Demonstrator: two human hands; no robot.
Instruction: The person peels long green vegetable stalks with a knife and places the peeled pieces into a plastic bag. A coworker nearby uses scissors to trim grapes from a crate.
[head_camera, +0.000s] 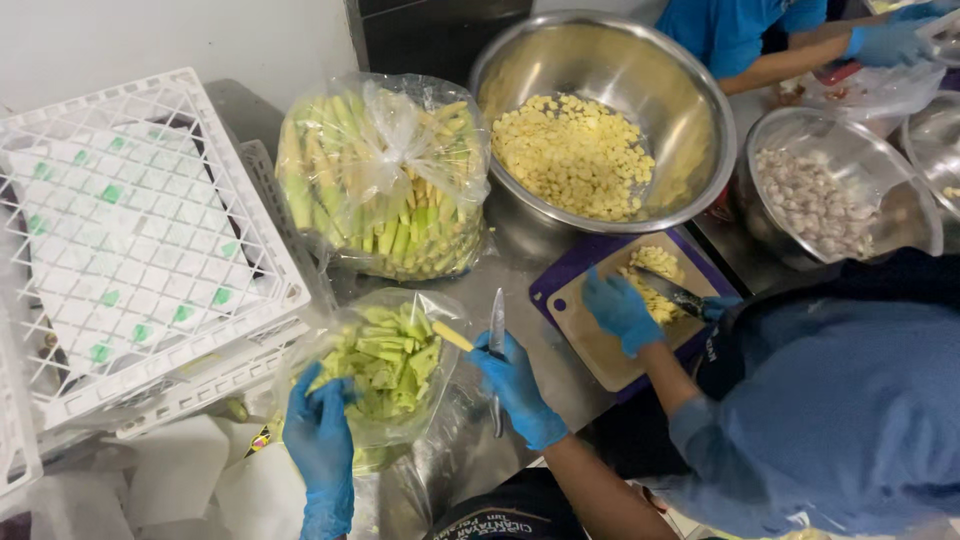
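Husk scraps (390, 362) in clear bag (440, 310); cut yellow pieces (572, 155) in steel bowl (700, 100).

tied bag (385, 175): clear plastic, knotted on top, full of green-yellow stalks, at the steel counter's (520, 250) back edge.
open bag (385, 365): clear plastic, green trimmings, at the counter's front edge.

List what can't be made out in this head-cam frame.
- Head view: left hand palm, pressed against the clear bag of green trimmings.
- Knife handle, wrapped by the right hand.
- Co-worker's blade tip, among yellow pieces on the cutting board.
- Top right: another person's gloved hand, cut by the frame edge.
- Contents of the white crate: too blurred.
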